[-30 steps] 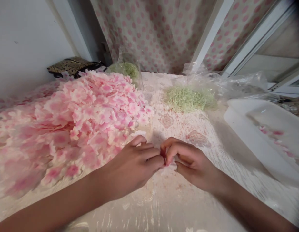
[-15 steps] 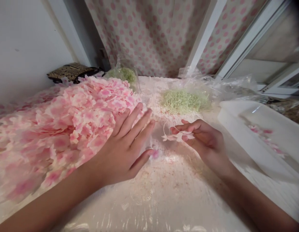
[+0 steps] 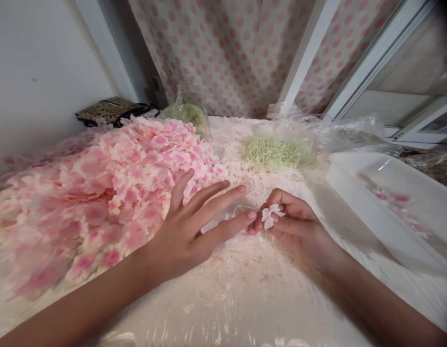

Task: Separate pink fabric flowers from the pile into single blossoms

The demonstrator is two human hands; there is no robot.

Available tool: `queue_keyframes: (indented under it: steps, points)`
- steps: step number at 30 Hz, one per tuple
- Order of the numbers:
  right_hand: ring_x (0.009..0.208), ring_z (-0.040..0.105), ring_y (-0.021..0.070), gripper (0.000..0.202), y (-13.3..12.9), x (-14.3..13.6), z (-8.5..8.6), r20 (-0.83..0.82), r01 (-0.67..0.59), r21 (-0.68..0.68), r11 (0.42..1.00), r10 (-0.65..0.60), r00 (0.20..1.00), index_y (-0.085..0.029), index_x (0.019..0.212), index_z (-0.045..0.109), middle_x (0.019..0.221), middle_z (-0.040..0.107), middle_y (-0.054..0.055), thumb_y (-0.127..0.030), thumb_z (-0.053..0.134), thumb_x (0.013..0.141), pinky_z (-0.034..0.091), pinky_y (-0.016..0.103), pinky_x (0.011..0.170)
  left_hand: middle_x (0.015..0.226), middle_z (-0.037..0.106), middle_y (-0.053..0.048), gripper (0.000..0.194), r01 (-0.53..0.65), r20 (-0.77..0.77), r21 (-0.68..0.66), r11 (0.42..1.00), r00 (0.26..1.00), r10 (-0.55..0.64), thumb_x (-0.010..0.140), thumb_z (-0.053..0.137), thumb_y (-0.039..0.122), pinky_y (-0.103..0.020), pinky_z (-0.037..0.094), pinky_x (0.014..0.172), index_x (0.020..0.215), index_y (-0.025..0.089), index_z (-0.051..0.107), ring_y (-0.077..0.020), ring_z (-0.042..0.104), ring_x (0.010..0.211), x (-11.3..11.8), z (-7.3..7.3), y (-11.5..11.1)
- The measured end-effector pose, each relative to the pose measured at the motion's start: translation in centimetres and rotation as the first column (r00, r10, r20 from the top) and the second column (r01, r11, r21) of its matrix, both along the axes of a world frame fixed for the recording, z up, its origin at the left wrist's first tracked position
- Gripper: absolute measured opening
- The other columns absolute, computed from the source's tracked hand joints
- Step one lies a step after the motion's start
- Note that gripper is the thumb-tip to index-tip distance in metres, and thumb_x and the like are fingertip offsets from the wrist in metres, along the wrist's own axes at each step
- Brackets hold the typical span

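Pink blossom pile [image 3: 136, 164], 9 o'clock, edge blocked by left hand [image 3: 187, 231]. White tray [image 3: 349, 193], 3 o'clock, pink blossoms [image 3: 400, 211] inside. Left hand, fingers spread, near right hand [image 3: 299, 226], contact unclear. Green shreds [image 3: 277, 153], 12 o'clock. Clear bag [image 3: 204, 131], 11 o'clock, green filling [image 3: 190, 114]. White flower [image 3: 269, 217], clock's centre, pinched by right hand.

Access ran across the near tabletop [image 3: 237, 299] and through the strip between the right hand [image 3: 299, 229] and the white tray [image 3: 357, 205]. The petal heap [image 3: 136, 166] blocked the left side; green shred [image 3: 277, 153] and clear plastic [image 3: 349, 131] obstructed the far side, right of centre.
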State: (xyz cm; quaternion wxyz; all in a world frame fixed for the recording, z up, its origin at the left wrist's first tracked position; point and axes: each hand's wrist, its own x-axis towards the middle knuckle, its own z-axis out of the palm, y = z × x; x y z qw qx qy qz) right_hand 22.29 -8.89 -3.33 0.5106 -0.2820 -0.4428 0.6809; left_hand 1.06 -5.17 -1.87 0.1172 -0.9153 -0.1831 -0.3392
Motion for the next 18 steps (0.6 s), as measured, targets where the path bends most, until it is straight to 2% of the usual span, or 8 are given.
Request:
queue_keyframes:
  steps: [5,8,11,13,14,15,17,18]
  points:
    - [0.073,0.066,0.0157,0.008,-0.23,-0.19,-0.22,-0.115,-0.144,-0.048,0.988,0.138,0.984,-0.019,0.080,0.050,0.071,0.067,0.000,-0.016,0.057,0.084,0.046,0.036,0.077,0.117,0.061,-0.007,0.016,0.115,0.041,-0.109,0.987,0.993,-0.111,0.081,0.058,0.013,-0.057,0.029,0.100,0.094,0.022,0.062,-0.0262,0.048,0.116,0.26,0.29,-0.08]
    - [0.070,0.065,0.0141,0.009,-0.19,-0.16,-0.15,-0.158,-0.156,-0.078,0.985,0.142,0.977,-0.019,0.079,0.050,0.069,0.066,-0.001,-0.015,0.057,0.082,0.047,0.032,0.074,0.117,0.060,-0.011,0.018,0.192,0.010,-0.169,0.967,0.981,-0.193,0.082,0.053,0.010,-0.056,0.028,0.101,0.095,0.018,0.062,-0.0260,0.047,0.116,0.31,0.40,-0.13]
    - [0.068,0.064,0.0127,0.011,-0.06,-0.11,-0.12,-0.162,-0.183,-0.112,0.977,0.164,0.973,-0.019,0.079,0.050,0.066,0.064,-0.003,-0.013,0.058,0.080,0.048,0.030,0.072,0.116,0.059,-0.010,0.018,0.198,0.012,-0.179,0.964,0.980,-0.199,0.080,0.055,0.008,-0.056,0.021,0.105,0.095,0.018,0.061,-0.0247,0.045,0.117,0.34,0.45,-0.33]
    - [0.067,0.064,0.0128,0.012,-0.01,-0.07,-0.16,-0.146,-0.216,-0.126,0.968,0.197,0.969,-0.020,0.079,0.049,0.065,0.064,-0.003,-0.016,0.060,0.079,0.048,0.031,0.072,0.115,0.059,-0.008,0.016,0.206,0.065,-0.295,0.933,0.979,-0.195,0.081,0.054,0.008,-0.052,0.022,0.107,0.091,0.019,0.059,-0.0224,0.045,0.116,0.37,0.57,-0.50]
    - [0.067,0.064,0.0133,0.013,0.01,-0.04,-0.17,-0.130,-0.234,-0.132,0.963,0.217,0.967,-0.020,0.078,0.048,0.065,0.063,-0.003,-0.018,0.061,0.079,0.049,0.033,0.072,0.111,0.059,-0.007,0.014,0.232,0.128,-0.402,0.886,0.972,-0.196,0.083,0.051,0.009,-0.049,0.026,0.106,0.090,0.020,0.058,-0.0210,0.046,0.115,0.38,0.67,-0.56]
    - [0.067,0.064,0.0141,0.014,0.03,0.02,-0.18,-0.103,-0.254,-0.134,0.958,0.241,0.965,-0.020,0.077,0.047,0.065,0.063,-0.003,-0.020,0.061,0.079,0.049,0.034,0.071,0.105,0.060,-0.006,0.014,0.266,0.209,-0.532,0.804,0.961,-0.180,0.085,0.047,0.010,-0.046,0.032,0.103,0.090,0.020,0.056,-0.0199,0.048,0.113,0.37,0.77,-0.59]
    - [0.066,0.065,0.0154,0.016,0.11,0.22,-0.18,-0.014,-0.271,-0.108,0.957,0.271,0.963,-0.020,0.076,0.047,0.068,0.063,-0.002,-0.022,0.063,0.078,0.050,0.035,0.069,0.086,0.059,-0.003,0.014,0.367,0.400,-0.732,0.574,0.914,-0.074,0.089,0.041,0.012,-0.038,0.044,0.092,0.088,0.020,0.052,-0.0181,0.055,0.102,0.31,0.95,-0.47]
    - [0.065,0.064,0.0152,0.015,0.17,0.32,-0.20,0.064,-0.247,-0.081,0.966,0.252,0.966,-0.020,0.078,0.047,0.071,0.063,-0.001,-0.022,0.062,0.078,0.050,0.034,0.066,0.078,0.056,-0.001,0.012,0.421,0.480,-0.780,0.463,0.877,0.012,0.089,0.040,0.013,-0.036,0.048,0.084,0.087,0.021,0.049,-0.0173,0.058,0.094,0.25,1.01,-0.33]
